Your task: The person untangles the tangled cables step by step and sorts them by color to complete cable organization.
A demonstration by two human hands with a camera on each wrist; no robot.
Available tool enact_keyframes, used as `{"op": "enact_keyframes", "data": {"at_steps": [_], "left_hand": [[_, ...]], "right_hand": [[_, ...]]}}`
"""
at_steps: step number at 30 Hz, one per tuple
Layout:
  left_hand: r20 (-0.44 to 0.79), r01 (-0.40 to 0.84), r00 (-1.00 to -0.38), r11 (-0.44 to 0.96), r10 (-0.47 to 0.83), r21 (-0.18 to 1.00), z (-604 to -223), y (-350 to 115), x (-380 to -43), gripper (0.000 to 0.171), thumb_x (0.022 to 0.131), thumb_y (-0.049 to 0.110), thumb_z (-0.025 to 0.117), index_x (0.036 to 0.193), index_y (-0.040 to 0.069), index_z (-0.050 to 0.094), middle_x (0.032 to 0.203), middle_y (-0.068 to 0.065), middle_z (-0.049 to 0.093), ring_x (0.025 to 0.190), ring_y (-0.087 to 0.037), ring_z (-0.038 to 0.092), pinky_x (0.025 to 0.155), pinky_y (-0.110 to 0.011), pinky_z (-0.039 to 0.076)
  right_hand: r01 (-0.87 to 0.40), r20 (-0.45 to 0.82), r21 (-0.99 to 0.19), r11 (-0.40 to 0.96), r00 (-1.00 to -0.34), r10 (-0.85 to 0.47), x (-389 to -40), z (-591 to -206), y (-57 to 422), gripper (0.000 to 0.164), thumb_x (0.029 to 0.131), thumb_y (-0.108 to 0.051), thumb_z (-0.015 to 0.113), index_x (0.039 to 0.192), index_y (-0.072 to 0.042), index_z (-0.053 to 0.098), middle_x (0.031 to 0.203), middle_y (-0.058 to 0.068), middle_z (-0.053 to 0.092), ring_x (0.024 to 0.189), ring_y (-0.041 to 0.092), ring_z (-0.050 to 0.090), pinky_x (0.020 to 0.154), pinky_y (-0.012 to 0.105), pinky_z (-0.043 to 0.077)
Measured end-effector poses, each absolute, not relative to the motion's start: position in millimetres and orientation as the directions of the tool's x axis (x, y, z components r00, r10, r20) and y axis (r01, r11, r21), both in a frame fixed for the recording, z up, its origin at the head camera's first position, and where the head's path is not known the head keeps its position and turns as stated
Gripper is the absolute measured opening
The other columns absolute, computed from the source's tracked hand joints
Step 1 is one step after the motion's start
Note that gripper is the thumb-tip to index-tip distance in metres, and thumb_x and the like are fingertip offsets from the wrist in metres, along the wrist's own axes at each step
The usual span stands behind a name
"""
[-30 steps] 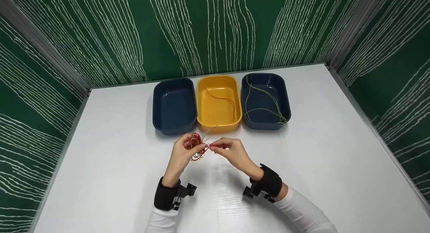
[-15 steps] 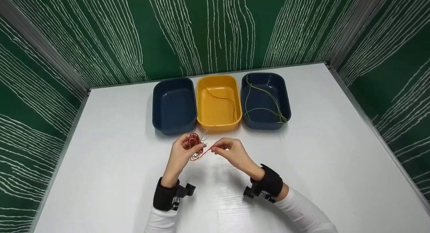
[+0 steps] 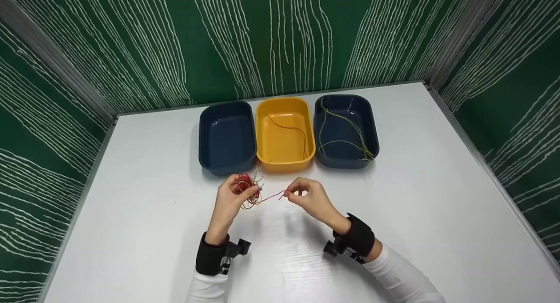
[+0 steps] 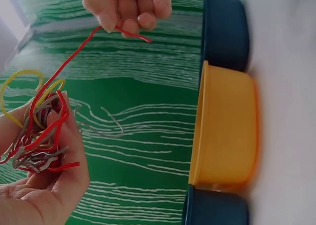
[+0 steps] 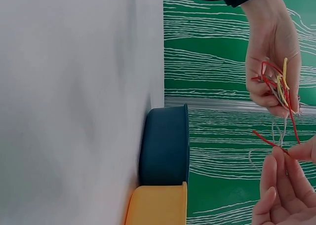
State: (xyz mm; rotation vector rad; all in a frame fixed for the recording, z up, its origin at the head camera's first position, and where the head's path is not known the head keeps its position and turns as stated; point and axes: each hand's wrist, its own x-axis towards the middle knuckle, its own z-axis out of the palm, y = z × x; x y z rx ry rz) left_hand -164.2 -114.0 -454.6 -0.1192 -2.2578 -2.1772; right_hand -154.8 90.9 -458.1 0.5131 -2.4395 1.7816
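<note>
My left hand (image 3: 226, 202) holds a tangled bundle of thin wires (image 3: 246, 185), in front of the containers. Red, grey and yellow strands show in the left wrist view, where the bundle (image 4: 39, 136) sits between thumb and fingers. To its right, my right hand (image 3: 313, 201) pinches one red wire (image 3: 272, 196) between thumb and fingertips. That red wire (image 4: 69, 62) runs taut from the bundle to the right fingers, and its short free end sticks out past them. Loose grey ends (image 5: 278, 133) poke out of the bundle in the right wrist view.
Behind the hands, three containers stand in a row on the white table (image 3: 144, 198). The left navy bin (image 3: 227, 165) shows no wires; a brownish wire (image 3: 288, 128) lies in the yellow bin (image 3: 284, 165). Yellow-green wires (image 3: 350, 121) curl in the right navy bin (image 3: 345, 162).
The right hand has moved right, drawing the red wire out from the bundle into a longer stretch. The left hand has shifted slightly left with the bundle.
</note>
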Motion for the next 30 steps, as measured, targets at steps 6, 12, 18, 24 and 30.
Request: {"op": "enact_keyframes", "data": {"at_steps": [6, 12, 18, 24, 30], "left_hand": [[0.053, 0.053, -0.998, -0.008, 0.028, 0.999, -454.6, -116.1, -164.6, 0.02, 0.078, -0.002, 0.067, 0.088, -0.003, 0.05, 0.077, 0.001, 0.061, 0.071, -0.007, 0.06, 0.064, -0.02, 0.048], [0.069, 0.07, -0.997, -0.045, -0.025, 0.997, -455.7, -122.8, -164.9, 0.021, 0.078, -0.003, 0.066, 0.095, -0.006, 0.053, 0.08, 0.001, 0.062, 0.073, -0.008, 0.061, 0.066, -0.021, 0.049], [0.091, 0.092, -0.994, -0.012, -0.058, 0.996, -456.4, -130.7, -164.7, 0.026, 0.078, -0.003, 0.066, 0.101, -0.012, 0.056, 0.082, -0.001, 0.063, 0.074, -0.009, 0.062, 0.068, -0.021, 0.049], [0.084, 0.082, -0.992, 0.03, -0.096, 0.996, -456.8, -137.4, -163.5, 0.025, 0.078, -0.001, 0.068, 0.099, -0.011, 0.058, 0.081, -0.002, 0.065, 0.073, -0.007, 0.062, 0.067, -0.02, 0.05], [0.08, 0.081, -0.99, 0.003, -0.115, 0.997, -456.9, -141.3, -161.8, 0.023, 0.078, -0.001, 0.068, 0.095, -0.01, 0.058, 0.081, -0.002, 0.065, 0.072, -0.007, 0.063, 0.066, -0.02, 0.05]], "right_hand": [[-0.396, 0.315, -0.856, 0.333, -0.909, -0.271, -163.0, -481.0, 96.7, 0.007, 0.078, 0.002, 0.064, 0.076, -0.004, 0.065, 0.076, 0.007, 0.066, 0.072, 0.012, 0.056, 0.066, 0.025, 0.041], [-0.585, 0.441, -0.728, 0.357, -0.798, -0.41, -164.5, -486.9, 103.2, 0.009, 0.077, 0.004, 0.063, 0.077, -0.005, 0.062, 0.072, 0.004, 0.061, 0.069, 0.02, 0.055, 0.064, 0.028, 0.045], [-0.779, 0.577, -0.496, 0.385, -0.626, -0.524, -169.3, -491.3, 109.9, 0.012, 0.076, 0.005, 0.068, 0.081, -0.003, 0.062, 0.074, 0.005, 0.061, 0.071, 0.016, 0.055, 0.064, 0.027, 0.047], [-0.822, 0.612, -0.324, 0.467, -0.559, -0.559, -172.0, -491.5, 117.8, 0.003, 0.08, 0.0, 0.066, 0.081, 0.0, 0.063, 0.077, 0.005, 0.06, 0.074, 0.018, 0.054, 0.067, 0.027, 0.045], [-0.813, 0.659, -0.218, 0.539, -0.53, -0.534, -175.0, -493.5, 128.2, 0.012, 0.074, 0.006, 0.07, 0.081, -0.001, 0.064, 0.075, 0.004, 0.053, 0.072, 0.017, 0.049, 0.064, 0.025, 0.043]]}}
